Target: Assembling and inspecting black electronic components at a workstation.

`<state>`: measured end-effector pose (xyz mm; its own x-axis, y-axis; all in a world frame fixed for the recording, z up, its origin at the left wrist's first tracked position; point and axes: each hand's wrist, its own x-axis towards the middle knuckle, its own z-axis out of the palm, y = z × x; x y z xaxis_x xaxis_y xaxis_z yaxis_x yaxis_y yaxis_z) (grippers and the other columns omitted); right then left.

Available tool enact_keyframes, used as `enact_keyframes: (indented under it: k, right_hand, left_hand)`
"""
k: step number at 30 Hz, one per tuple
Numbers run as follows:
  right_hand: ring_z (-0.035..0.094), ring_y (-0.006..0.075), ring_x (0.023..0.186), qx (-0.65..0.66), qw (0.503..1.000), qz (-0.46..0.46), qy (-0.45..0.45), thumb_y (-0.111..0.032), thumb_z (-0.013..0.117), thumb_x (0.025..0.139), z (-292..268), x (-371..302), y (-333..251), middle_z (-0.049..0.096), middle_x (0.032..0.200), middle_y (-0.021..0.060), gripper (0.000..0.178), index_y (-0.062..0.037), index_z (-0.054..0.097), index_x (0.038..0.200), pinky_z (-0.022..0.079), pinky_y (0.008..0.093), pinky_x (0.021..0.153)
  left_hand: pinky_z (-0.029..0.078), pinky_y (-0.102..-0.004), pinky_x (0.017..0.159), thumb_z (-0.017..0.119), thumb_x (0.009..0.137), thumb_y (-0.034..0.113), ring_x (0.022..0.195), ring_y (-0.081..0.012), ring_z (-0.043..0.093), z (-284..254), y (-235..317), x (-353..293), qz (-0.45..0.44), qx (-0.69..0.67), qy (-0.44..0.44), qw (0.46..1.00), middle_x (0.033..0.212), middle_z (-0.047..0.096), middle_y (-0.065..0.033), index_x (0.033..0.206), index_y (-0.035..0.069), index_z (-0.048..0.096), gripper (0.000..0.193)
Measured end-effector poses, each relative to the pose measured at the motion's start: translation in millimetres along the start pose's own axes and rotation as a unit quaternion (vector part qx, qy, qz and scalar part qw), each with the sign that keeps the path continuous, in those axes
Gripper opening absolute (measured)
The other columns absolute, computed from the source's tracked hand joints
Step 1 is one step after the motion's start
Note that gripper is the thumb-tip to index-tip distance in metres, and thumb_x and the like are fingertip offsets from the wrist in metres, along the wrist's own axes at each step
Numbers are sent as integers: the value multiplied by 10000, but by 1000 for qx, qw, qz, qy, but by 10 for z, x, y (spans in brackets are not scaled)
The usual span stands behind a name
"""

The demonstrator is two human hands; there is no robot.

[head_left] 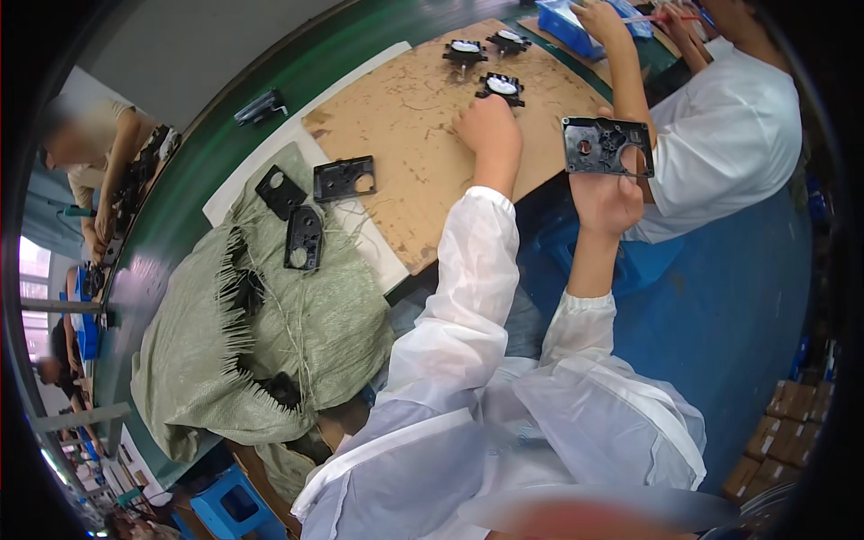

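- Right hand: clamped on black plate, raised, in view beyond right edge of board; fingers partly hidden behind plate.
- Left hand: fingertips at near side of nearest unit, on far part of board; impossible to say whether gripped or merely touched.
- Risk, as judged: dropping plate to floor if right grip slackens, for lack of board beneath in view.
- Risk: knocking plate against co-worker's arm, close behind in view; depth of gap unclear.
- Risk: tipping nearest unit if pressed on one side, or nudging it into farther units.
- Risk: snagging on frayed threads of sack; sliding of loose plates off sloping folds if sack pulled.
- Edges: board's right side, with floor below; far side, close behind farther units, with green table beyond.
- Room: widest across middle of board, between left hand and third plate at board's left edge; tight on right, beside co-worker.
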<state>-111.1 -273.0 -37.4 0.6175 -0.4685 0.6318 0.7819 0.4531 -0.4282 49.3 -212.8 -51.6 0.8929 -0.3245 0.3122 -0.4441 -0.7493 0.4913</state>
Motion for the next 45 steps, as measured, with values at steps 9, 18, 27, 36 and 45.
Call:
enact_keyframes:
  k: [9, 18, 27, 36, 45]
  right_hand:
    - [503, 242, 1226, -58, 998, 4, 25, -34, 627, 884, 26, -89, -49, 329, 1542, 197, 683, -81, 323, 1494, 455, 343, 925]
    - [547, 294, 1052, 79, 996, 42, -23, -263, 566, 868, 264, -81, 169, 245, 1603, 119, 713, -174, 296, 1522, 464, 405, 795]
    - [618, 371, 1015, 36, 988, 112, -101, -396, 361, 1062, 754, 12, 811, 218, 1618, 113, 294, -249, 556, 1226, 516, 339, 715]
    - [574, 167, 1098, -200, 963, 130, -124, -489, 600, 761, 1205, -215, 1165, 189, 1597, 176, 749, -146, 359, 1381, 494, 214, 649]
    - [439, 255, 1282, -233, 944, 156, -176, -463, 577, 705, 1275, -227, 1094, 218, 1583, 107, 962, -80, 229, 1516, 385, 355, 1023]
  left_hand:
    - [408, -449, 852, 654, 844, 172, 939, -313, 565, -305, -19, -280, 100, -5, 190, 977, 889, 672, -122, 806, 29, 736, 169]
    - [408, -412, 722, 685, 821, 110, 780, -310, 504, -1173, -767, -896, 184, -201, 353, 895, 780, 537, -105, 798, 38, 603, 112]
    - [409, -196, 503, 483, 1001, 206, 593, -43, 535, -1599, -1168, -1024, -48, -709, 307, 633, 748, 572, -9, 847, 72, 512, 206]
    - [375, -209, 585, 512, 983, 169, 651, -55, 483, -1724, -1222, -1090, -104, -677, 293, 667, 737, 534, 20, 798, 48, 548, 225]
    - [379, -227, 637, 522, 967, 147, 692, -62, 479, -1630, -1189, -1089, -81, -646, 270, 710, 745, 572, 9, 801, 18, 584, 219]
